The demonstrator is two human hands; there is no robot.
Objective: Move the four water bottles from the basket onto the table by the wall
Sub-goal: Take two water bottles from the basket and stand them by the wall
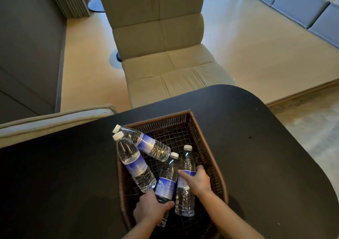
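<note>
Your left hand [150, 208] is wrapped around the lower body of one water bottle [167, 181], fingers curled over its base end, inside the brown woven basket [205, 143]. Your right hand [197, 181] closes over the blue label of a second bottle [185, 196], which lies just right of the one in your left grip, the two touching along their sides. Both point their white caps away from you.

Just left of your left hand, a third bottle [134, 162] leans with its base down in the basket, beside your knuckles, and its cap up over the basket's left rim. Beyond that one, a fourth bottle [146, 143] lies across the basket floor, its cap also poking over the left rim, and its base ends near the cap of the bottle your left hand holds.

All four bottles are inside the basket. It sits on a dark, round-cornered table [256, 147] that spreads out to both sides of your hands. Past the table's far edge stands a beige padded chair [161, 51] on a pale floor.
</note>
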